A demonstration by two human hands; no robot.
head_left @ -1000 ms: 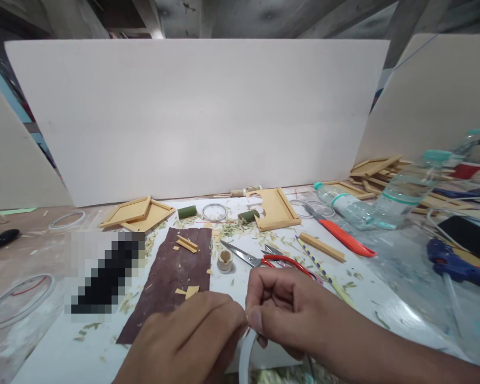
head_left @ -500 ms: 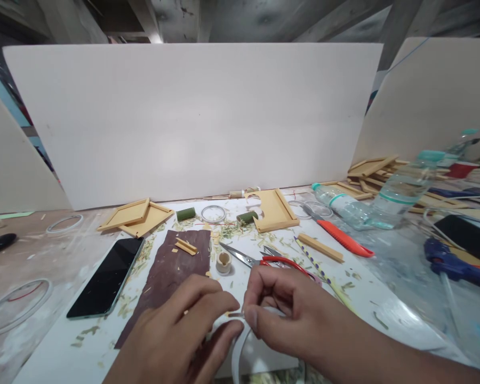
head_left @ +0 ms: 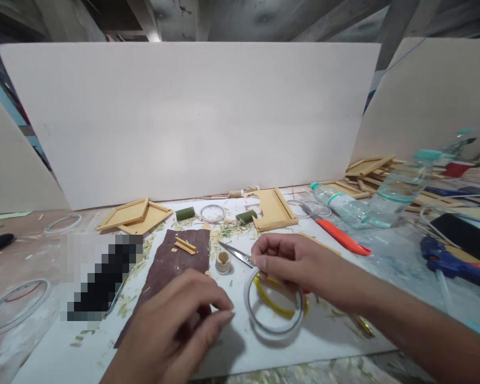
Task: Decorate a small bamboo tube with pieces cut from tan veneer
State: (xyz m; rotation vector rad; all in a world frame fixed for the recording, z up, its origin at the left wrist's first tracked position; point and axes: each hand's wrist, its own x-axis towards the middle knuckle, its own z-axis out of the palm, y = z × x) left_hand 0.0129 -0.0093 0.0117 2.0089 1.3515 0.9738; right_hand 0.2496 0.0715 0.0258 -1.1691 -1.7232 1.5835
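Note:
My right hand (head_left: 282,261) pinches the upper edge of a clear, whitish ring (head_left: 274,332), which hangs over the white sheet. A curved yellow piece (head_left: 274,303) shows through and behind the ring. On the left, my left hand (head_left: 184,325) has thumb and forefinger pressed together; whatever is at the tips is too small to make out. Just beyond the hands stands a short hollow bamboo piece (head_left: 223,262). Scissors (head_left: 237,253) lie beside it, their handles mostly hidden by my right hand.
A brown sheet (head_left: 172,266) with a wooden strip lies at the left, near a blurred phone (head_left: 104,282). Wooden trays (head_left: 274,210), green tube pieces (head_left: 185,214), an orange-handled cutter (head_left: 342,237), bottles (head_left: 404,186) and a blue glue gun (head_left: 444,261) lie around.
My right hand has moved up and right, away from my left hand, carrying the ring into fuller view. The yellow piece now shows. My left hand has shifted slightly left.

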